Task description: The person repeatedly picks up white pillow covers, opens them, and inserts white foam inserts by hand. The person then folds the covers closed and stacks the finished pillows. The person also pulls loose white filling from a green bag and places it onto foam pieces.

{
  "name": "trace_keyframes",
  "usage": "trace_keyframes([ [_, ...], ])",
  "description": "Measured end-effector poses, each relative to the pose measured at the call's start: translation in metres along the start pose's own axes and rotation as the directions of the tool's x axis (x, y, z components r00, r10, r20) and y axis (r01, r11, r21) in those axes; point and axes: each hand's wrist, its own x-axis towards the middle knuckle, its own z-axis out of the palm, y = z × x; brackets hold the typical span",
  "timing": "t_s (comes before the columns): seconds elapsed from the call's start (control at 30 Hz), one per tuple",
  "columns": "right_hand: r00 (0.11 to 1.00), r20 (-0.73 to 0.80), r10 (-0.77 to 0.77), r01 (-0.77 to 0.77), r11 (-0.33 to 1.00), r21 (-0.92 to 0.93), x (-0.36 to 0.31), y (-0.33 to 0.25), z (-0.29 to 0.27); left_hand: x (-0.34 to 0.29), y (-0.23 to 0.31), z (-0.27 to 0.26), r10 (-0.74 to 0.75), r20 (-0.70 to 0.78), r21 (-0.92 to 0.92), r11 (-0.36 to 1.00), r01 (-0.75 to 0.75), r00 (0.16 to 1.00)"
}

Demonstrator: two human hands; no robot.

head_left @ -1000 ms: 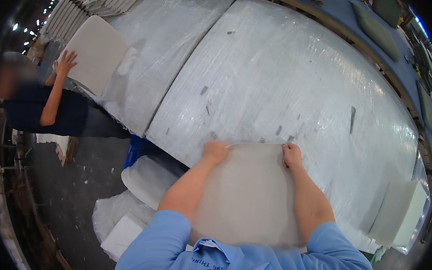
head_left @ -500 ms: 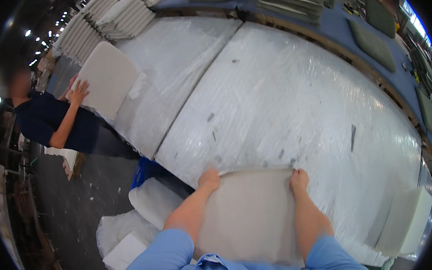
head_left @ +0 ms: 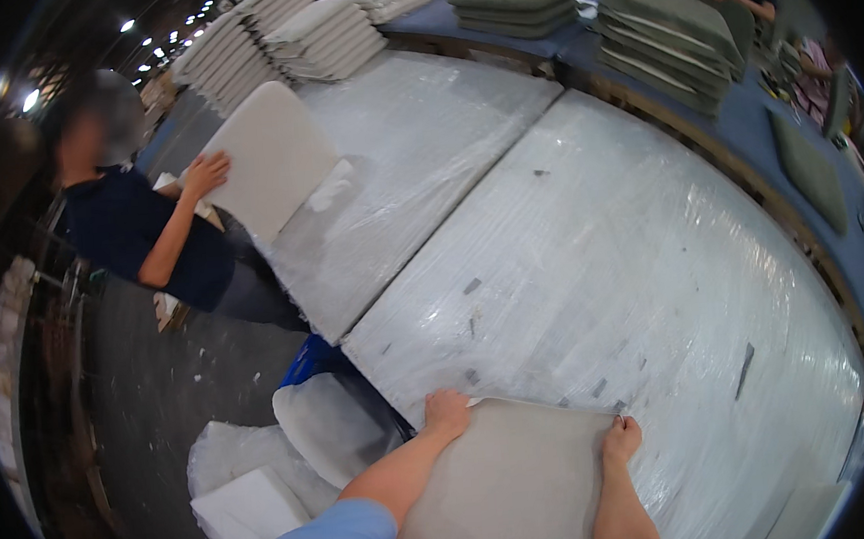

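Observation:
A flat, squarish beige cushion (head_left: pixel 507 485) lies in front of me at the near edge of the plastic-covered table (head_left: pixel 592 258). Its far left corner is gripped by my left hand (head_left: pixel 448 415), fingers curled closed. At the far right corner my right hand (head_left: pixel 621 440) pinches the edge. The far edge stretches fairly straight between both hands, and the near part runs out of the picture by my body. Whether padding fills it, I cannot tell.
To the left, a co-worker in dark clothes (head_left: pixel 164 238) handles a pale cushion (head_left: pixel 269 161). Pale cushion stacks (head_left: pixel 326 42) and green ones (head_left: pixel 667 43) stand at the back. A blue container (head_left: pixel 310 360), a pale cushion (head_left: pixel 333 427) and white pieces (head_left: pixel 249 513) lie at lower left.
The view has shifted, so the table and my hands sit lower in the picture. Both hands keep their hold on the cushion's far corners. The co-worker still handles the pale cushion.

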Motion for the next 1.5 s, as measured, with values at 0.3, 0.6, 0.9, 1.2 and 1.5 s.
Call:
trace_keyframes([
  [0.3, 0.999, 0.016, -0.050, 0.051, 0.998, -0.046, 0.005, -0.004, -0.009, 0.005, 0.015, -0.015, -0.135, 0.067, 0.073, 0.989, 0.130, 0.989],
  [0.6, 0.998, 0.065, -0.026, 0.028, 0.999, -0.022, -0.003, 0.000, -0.003, 0.002, -0.007, 0.011, -0.020, -0.037, -0.015, 1.000, 0.020, 0.999],
  [0.9, 0.993, 0.069, -0.093, 0.096, 0.995, -0.034, 0.003, 0.001, 0.004, -0.003, -0.005, 0.003, -0.065, -0.089, -0.125, 0.991, 0.053, 0.994],
  [1.2, 0.987, 0.127, -0.097, 0.107, 0.991, -0.075, 0.013, 0.009, 0.003, -0.009, 0.000, 0.000, -0.093, -0.092, -0.109, 0.991, 0.082, 0.991],
  [1.5, 0.991, 0.094, -0.095, 0.103, 0.991, -0.087, 0.010, 0.018, 0.010, -0.007, -0.002, -0.002, -0.087, -0.067, -0.205, 0.976, 0.072, 0.994],
])
